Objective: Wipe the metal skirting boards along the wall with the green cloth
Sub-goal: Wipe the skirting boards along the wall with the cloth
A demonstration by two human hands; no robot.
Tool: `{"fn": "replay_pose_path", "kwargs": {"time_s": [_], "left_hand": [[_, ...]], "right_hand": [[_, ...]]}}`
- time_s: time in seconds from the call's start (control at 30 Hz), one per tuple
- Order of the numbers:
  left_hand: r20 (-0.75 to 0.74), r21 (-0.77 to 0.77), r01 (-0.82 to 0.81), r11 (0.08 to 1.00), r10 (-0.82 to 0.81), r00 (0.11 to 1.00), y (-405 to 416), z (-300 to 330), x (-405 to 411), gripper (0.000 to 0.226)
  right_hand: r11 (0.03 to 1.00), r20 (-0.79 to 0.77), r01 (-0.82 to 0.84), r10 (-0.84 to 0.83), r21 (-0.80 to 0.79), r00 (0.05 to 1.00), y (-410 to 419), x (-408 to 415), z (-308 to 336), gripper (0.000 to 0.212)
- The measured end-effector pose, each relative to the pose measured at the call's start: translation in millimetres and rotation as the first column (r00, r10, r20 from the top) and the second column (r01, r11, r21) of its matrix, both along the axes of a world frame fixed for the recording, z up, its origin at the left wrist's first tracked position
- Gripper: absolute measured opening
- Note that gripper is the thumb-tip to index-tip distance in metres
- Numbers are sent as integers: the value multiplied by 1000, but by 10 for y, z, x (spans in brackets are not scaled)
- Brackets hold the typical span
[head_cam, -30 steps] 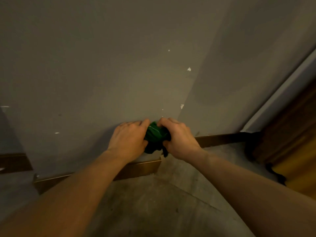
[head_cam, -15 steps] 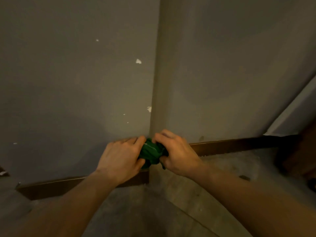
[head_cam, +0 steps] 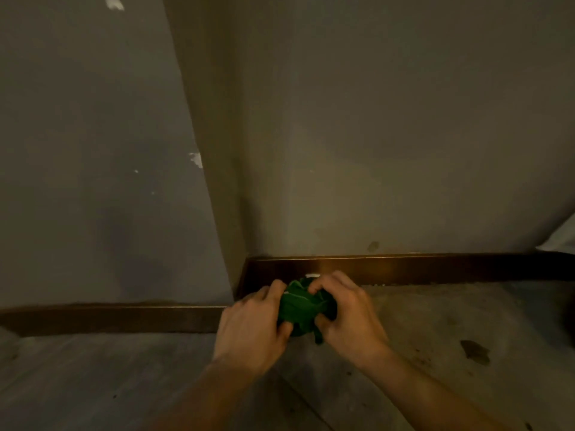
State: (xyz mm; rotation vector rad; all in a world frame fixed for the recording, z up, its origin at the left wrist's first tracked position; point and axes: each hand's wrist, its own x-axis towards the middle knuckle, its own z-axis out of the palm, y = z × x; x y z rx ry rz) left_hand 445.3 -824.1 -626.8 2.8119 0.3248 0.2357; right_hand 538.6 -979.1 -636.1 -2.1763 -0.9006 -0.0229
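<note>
A bunched green cloth (head_cam: 303,307) is held between both hands, low in front of a jutting wall corner. My left hand (head_cam: 253,328) grips its left side and my right hand (head_cam: 348,312) grips its right side. A dark metal skirting board (head_cam: 435,269) runs along the foot of the right wall just behind the cloth, with a bright glare on it. Another length of skirting board (head_cam: 109,318) runs along the left wall's foot, nearer to me. The cloth sits just in front of the right board; whether it touches it, I cannot tell.
The grey wall (head_cam: 389,135) has chipped paint spots (head_cam: 196,159) near the corner edge. The concrete floor (head_cam: 451,331) bears a dark stain (head_cam: 474,351) at the right. A pale object (head_cam: 560,241) shows at the far right edge.
The view has swung right and dropped, so the wall corner now stands left of the hands. Both hands, still holding the cloth, have come down to skirting-board height in front of the right wall.
</note>
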Motion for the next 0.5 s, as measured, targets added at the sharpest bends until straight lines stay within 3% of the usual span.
{"fn": "replay_pose_path", "kwargs": {"time_s": [0.17,0.37,0.5], "left_hand": [[-41,-168,-49,985,42,998,-53,-322,101,53],[-42,-240,-76,968,68,997,-130,-478,235,52],[0,-293,-92,952,97,995,-163,-547,346,47]], "right_hand": [[999,-74,40,-39,21,997,0,91,-311,52],[999,-135,38,-34,27,990,-13,133,-471,52],[994,-140,-79,68,-76,988,6,129,-545,73]]}}
